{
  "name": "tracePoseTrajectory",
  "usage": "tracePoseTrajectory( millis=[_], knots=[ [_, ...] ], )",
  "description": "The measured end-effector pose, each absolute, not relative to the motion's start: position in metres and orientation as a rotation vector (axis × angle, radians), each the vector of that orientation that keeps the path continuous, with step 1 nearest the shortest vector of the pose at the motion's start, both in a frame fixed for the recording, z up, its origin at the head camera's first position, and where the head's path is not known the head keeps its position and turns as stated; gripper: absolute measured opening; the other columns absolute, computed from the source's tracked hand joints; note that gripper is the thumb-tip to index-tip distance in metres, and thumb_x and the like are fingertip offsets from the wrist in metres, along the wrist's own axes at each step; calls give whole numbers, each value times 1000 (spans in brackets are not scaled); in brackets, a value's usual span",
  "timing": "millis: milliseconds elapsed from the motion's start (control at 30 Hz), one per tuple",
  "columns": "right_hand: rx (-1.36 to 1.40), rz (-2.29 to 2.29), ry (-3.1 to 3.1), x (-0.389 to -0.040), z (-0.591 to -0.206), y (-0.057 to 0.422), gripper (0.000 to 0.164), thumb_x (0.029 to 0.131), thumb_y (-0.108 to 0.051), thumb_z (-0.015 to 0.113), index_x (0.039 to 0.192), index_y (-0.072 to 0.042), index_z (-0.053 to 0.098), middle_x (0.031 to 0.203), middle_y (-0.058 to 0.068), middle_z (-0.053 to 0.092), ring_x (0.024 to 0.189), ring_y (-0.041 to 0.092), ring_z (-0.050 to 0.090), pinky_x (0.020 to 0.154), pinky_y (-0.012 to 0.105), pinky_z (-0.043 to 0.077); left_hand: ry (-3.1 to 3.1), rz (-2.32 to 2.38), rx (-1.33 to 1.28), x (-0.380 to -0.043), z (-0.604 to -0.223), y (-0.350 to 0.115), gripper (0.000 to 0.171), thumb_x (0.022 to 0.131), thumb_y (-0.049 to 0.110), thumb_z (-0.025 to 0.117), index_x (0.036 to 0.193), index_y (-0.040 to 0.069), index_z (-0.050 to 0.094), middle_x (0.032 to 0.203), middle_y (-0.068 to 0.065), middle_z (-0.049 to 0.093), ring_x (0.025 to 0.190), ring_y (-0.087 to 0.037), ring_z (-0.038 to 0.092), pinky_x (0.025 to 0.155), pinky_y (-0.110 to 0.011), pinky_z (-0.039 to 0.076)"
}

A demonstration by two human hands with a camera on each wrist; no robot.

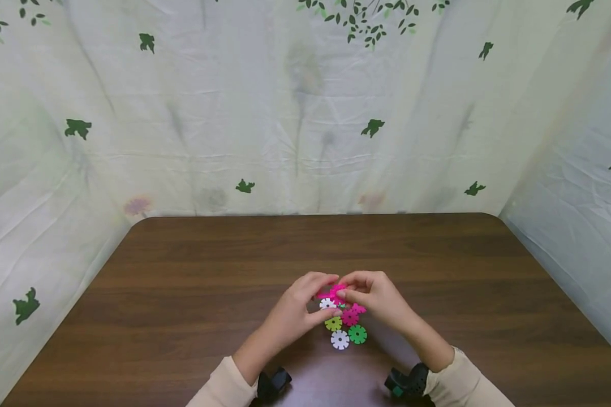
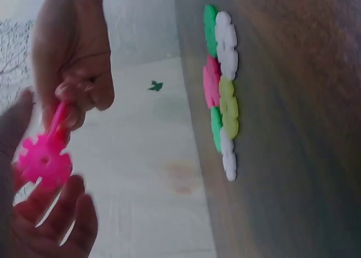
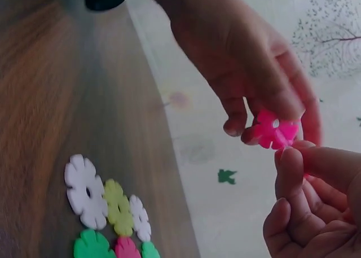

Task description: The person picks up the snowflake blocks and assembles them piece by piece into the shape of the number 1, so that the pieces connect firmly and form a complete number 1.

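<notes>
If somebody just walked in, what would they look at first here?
Probably the bright pink pieces, held up between the left hand and the right hand. Next, maybe the white, yellow, green and pink discs lying on the brown table. Dark green shapes dot the pale cloth behind.

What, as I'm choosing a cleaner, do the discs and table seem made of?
Discs: probably plastic, smooth and fairly matt, given the even colour and neat notches. Table: wood or laminate, softly sheened; brown grain shows but can't settle which.
</notes>
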State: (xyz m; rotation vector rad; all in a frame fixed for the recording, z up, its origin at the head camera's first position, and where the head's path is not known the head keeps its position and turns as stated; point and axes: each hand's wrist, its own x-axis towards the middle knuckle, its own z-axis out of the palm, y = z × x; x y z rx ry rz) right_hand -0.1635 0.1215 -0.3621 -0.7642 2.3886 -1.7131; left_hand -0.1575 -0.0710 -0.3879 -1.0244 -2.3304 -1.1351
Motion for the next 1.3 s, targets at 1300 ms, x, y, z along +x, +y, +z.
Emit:
tracePoseTrajectory(
  millis=[1300],
  knots=[
    [-879, -1626, 2488, -186, -391, 153, 16, 82, -8, 64, 97, -5, 60, 87, 5, 63, 72, 17, 61, 66, 33, 51, -2417, -979, -968, -158, -384, -78, 39, 83, 16, 66, 113, -1, 48, 101, -6, 56, 81, -11, 53, 71, -24, 46]
  ],
)
